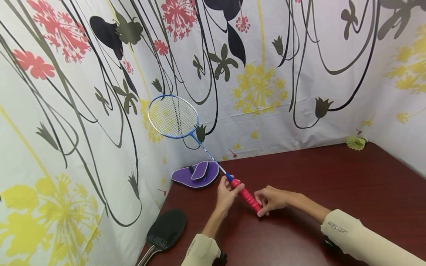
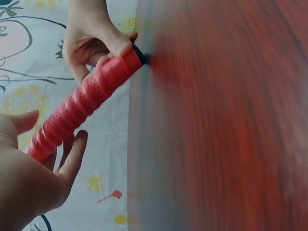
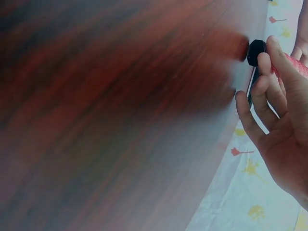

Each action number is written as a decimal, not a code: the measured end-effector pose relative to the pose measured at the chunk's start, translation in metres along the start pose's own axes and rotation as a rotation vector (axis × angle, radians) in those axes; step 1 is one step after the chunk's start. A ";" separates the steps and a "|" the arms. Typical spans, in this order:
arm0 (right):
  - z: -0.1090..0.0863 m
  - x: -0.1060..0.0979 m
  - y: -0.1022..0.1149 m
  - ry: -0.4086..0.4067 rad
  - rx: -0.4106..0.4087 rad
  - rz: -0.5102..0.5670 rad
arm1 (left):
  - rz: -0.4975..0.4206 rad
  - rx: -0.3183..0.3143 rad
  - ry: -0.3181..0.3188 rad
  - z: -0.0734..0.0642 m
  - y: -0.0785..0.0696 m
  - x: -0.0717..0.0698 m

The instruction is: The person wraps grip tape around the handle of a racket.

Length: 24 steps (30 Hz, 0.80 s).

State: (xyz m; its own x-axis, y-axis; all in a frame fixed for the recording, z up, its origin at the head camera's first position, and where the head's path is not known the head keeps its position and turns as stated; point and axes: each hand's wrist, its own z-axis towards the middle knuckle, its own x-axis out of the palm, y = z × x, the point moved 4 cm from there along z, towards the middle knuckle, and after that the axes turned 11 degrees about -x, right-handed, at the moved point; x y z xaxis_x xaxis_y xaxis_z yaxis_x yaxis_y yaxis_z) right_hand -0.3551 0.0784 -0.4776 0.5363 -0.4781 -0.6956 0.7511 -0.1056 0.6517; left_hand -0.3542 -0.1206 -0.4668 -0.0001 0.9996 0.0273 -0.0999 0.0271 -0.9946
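A badminton racket with a pink-red ridged grip (image 1: 247, 197) slants up and to the left in the head view. Its blue-and-white oval head is tipped toward the curtain, well above the table. Around the top of the grip, near the blue cone, my left hand (image 1: 226, 195) holds the racket between thumb and fingers. My right hand (image 1: 272, 198) pinches the butt end of the handle with thumb and forefinger. In the right wrist view the black end cap (image 3: 256, 53) pokes out past the right fingertips, with the other fingers (image 3: 251, 115) spread loosely.
On the dark red table (image 1: 299, 177), a purple paddle case (image 1: 181, 173) lies at the back left. A black table tennis paddle (image 1: 168, 227) rests at the left edge. One yellow-green shuttlecock (image 1: 356, 143) sits in the back right corner. Flower-printed curtain (image 1: 299, 81) surrounds the table's back and sides.
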 end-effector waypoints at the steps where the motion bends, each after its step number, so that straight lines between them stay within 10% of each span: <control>1: 0.000 0.000 0.000 0.000 -0.007 -0.007 | 0.004 0.008 -0.003 0.000 0.000 0.001; 24: -0.006 -0.004 0.006 0.084 -0.073 -0.005 | -0.016 -0.062 0.081 0.001 -0.005 0.003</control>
State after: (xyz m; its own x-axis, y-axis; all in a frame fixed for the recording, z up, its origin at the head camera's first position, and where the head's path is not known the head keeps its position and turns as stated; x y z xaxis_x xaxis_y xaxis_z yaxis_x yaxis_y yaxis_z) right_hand -0.3507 0.0844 -0.4733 0.5602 -0.4028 -0.7238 0.7785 -0.0424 0.6262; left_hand -0.3548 -0.1175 -0.4614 0.0813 0.9960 0.0379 -0.0379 0.0411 -0.9984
